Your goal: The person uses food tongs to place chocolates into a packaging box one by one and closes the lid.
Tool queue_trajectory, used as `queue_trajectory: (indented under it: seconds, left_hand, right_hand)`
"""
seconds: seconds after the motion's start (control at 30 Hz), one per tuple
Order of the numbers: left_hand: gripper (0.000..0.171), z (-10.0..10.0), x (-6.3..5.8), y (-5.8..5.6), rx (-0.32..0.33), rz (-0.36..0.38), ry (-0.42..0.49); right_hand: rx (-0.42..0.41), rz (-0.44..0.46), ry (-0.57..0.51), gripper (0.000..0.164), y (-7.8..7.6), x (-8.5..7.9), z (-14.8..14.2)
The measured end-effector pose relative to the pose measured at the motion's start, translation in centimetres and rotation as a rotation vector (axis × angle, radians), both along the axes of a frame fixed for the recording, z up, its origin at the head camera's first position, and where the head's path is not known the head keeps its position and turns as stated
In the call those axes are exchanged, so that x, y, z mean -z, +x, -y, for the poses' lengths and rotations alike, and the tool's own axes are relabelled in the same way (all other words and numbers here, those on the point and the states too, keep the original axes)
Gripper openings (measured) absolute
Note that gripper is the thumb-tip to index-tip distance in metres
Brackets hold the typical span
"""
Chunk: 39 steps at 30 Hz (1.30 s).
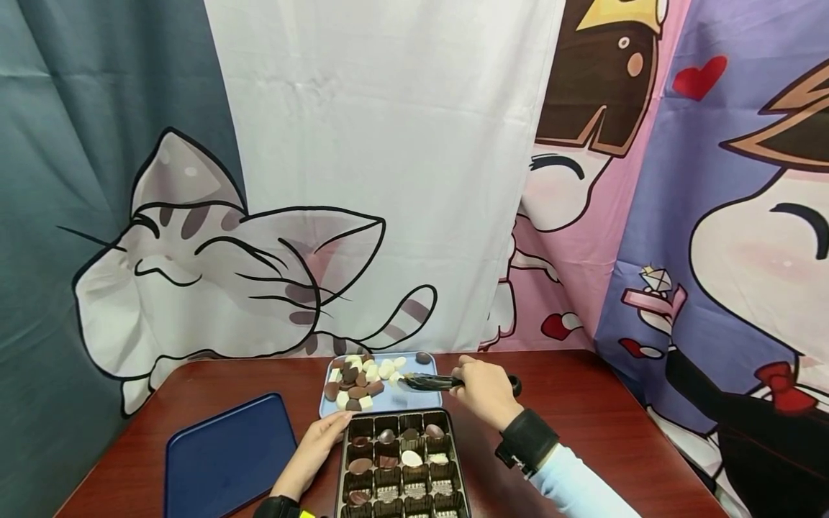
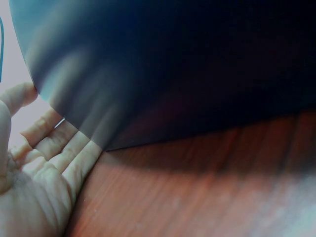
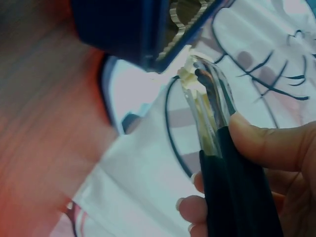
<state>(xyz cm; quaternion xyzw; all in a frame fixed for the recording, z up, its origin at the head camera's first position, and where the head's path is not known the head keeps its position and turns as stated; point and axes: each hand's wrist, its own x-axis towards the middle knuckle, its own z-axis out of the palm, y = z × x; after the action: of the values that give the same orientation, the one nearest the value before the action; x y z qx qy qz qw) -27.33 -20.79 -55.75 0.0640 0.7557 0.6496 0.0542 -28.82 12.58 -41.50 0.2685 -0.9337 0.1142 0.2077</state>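
Observation:
My left hand [image 1: 316,446] rests at the far left corner of a dark chocolate box with a compartment tray [image 1: 458,460]. In the left wrist view its nearly straight fingers [image 2: 74,148] touch the box's dark, shiny side wall [image 2: 197,74]. Above the table's right half, my right hand [image 1: 486,388] grips black-handled tongs [image 1: 424,383]. The tongs' tips reach over a light blue tray [image 1: 388,401], close to white chocolates [image 1: 386,370]. A pale yellowish piece shows by the tips in the right wrist view; whether it is pinched is unclear.
Brown, dark and white chocolates [image 1: 356,392] crowd the light blue tray's left side. A lone dark chocolate [image 1: 424,357] lies at its far right corner. Several box compartments hold chocolates. A dark blue lid [image 1: 227,460] lies left on the wooden table [image 1: 557,403]. A printed curtain [image 1: 388,144] hangs behind.

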Motion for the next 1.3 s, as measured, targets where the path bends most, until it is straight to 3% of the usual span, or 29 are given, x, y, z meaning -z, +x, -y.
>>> queue_trajectory:
  seconds: [0.07,0.17,0.43,0.63,0.73,0.83,1.0,1.07,1.2,1.3]
  left_hand:
    - [0.057,-0.4,-1.3,0.8,0.0,-0.021,-0.021]
    - [0.054,-0.8,-2.1,1.3,-0.01,-0.006,-0.012]
    - [0.062,-0.4,-1.6,1.3,-0.011,-0.036,-0.006]
    - [0.054,-1.0,-2.4,1.4,-0.023,0.011,0.005]
    - [0.05,-0.8,-1.7,1.0,-0.035,-0.013,0.006]
    - [0.052,-0.6,-0.9,0.5,-0.049,-0.001,0.029]
    - [0.054,-0.9,-1.4,0.6,-0.051,0.03,0.017]
    - [0.051,-1.3,-2.3,1.1,-0.051,0.033,0.006]
    - [0.052,-1.2,-2.4,1.2,-0.045,0.034,0.002]
    - [0.056,-0.8,-1.7,0.9,-0.022,0.013,0.008]
  right_hand:
    - [0.001,0.002,0.001,0.017,0.5,-0.6,-0.1]
    - [-0.009,0.004,0.003,0.014,1.6,-1.3,-0.4]
    - [-0.109,0.004,-0.031,0.014,4.8,-2.4,-1.1]
    - [-0.18,0.067,-0.017,0.014,7.0,-2.7,-1.3]
    - [-0.202,0.085,-0.004,0.017,7.9,-2.7,-1.4]
    - [-0.22,0.074,0.023,0.017,8.5,-2.7,-1.5]
    - [-0.233,0.076,0.073,0.015,9.2,-2.3,-1.6]
    - [-0.236,0.077,0.083,0.015,9.3,-2.1,-1.6]
    - [-0.24,0.096,0.074,0.015,9.5,-1.9,-1.8]
    - [-0.243,0.126,0.06,0.014,9.4,-2.0,-1.9]
